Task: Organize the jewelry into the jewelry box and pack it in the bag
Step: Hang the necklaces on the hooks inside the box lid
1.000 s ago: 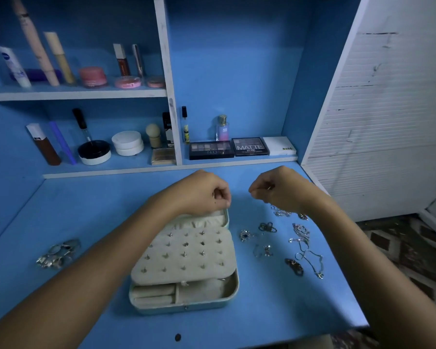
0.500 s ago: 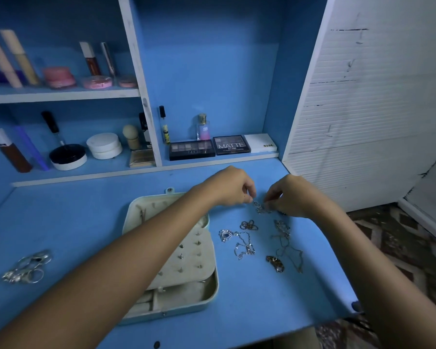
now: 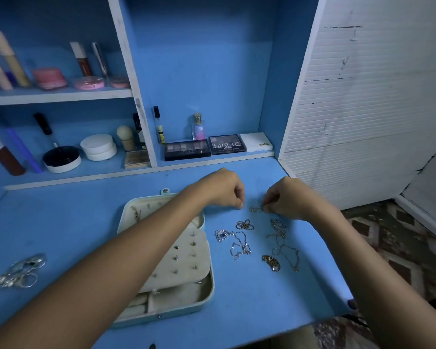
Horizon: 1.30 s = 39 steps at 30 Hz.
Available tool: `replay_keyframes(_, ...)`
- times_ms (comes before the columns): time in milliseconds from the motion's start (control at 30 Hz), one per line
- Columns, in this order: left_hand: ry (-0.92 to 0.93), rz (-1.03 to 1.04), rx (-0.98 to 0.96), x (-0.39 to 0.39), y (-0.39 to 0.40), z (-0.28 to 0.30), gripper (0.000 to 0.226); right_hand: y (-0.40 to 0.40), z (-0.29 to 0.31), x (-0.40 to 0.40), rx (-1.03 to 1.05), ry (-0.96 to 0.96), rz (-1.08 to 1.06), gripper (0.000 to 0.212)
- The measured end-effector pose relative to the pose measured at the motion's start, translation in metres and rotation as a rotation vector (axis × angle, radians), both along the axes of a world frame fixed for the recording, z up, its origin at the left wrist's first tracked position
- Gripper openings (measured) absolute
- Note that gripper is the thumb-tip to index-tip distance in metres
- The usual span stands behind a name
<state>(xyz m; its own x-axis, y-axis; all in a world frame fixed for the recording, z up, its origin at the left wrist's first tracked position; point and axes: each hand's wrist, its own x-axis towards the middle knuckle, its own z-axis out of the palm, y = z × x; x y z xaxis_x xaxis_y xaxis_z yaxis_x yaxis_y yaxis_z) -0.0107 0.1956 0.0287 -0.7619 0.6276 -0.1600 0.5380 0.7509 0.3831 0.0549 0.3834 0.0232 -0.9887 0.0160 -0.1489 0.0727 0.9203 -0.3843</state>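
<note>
Left hand (image 3: 222, 190) and right hand (image 3: 285, 197) each pinch end of thin chain (image 3: 254, 209) above counter (image 3: 237, 293). Step: sorting necklaces. Next probably: carry chain untangled into open jewelry box (image 3: 186, 298).

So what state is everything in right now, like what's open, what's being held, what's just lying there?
Jewelry box: open, earring panel showing.
Left hand: pinching one end of a small chain.
Right hand: pinching the other end.
Small chain: held between both hands, low over the desk.
Loose necklaces: lying on the desk, beside the box.
Rings: heaped at the desk's left, untouched.
Eyeshadow palettes: closed, on the shelf.
</note>
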Motion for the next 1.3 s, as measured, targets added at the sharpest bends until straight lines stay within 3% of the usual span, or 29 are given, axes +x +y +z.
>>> replay_keyframes(333, -0.012, -0.008, -0.017, 0.002, 0.001, -0.001, 0.011, -0.006, -0.001, 0.001, 0.093, -0.029, 0.042, 0.008)
replay_keyframes(567, 0.023, -0.061, 0.056, 0.003, 0.012, -0.005, 0.013, -0.002, 0.005, 0.004, -0.025, 0.021, 0.01, 0.011)
replay_keyframes(933, -0.092, 0.015, 0.256, 0.006, 0.011, -0.001, 0.005, -0.002, 0.011, 0.005, -0.317, 0.12, -0.002, 0.014)
replay_keyframes(1300, -0.116, 0.103, 0.299, 0.003, -0.014, 0.02, 0.006, -0.006, 0.02, 0.004, -0.262, 0.094, -0.025, 0.021)
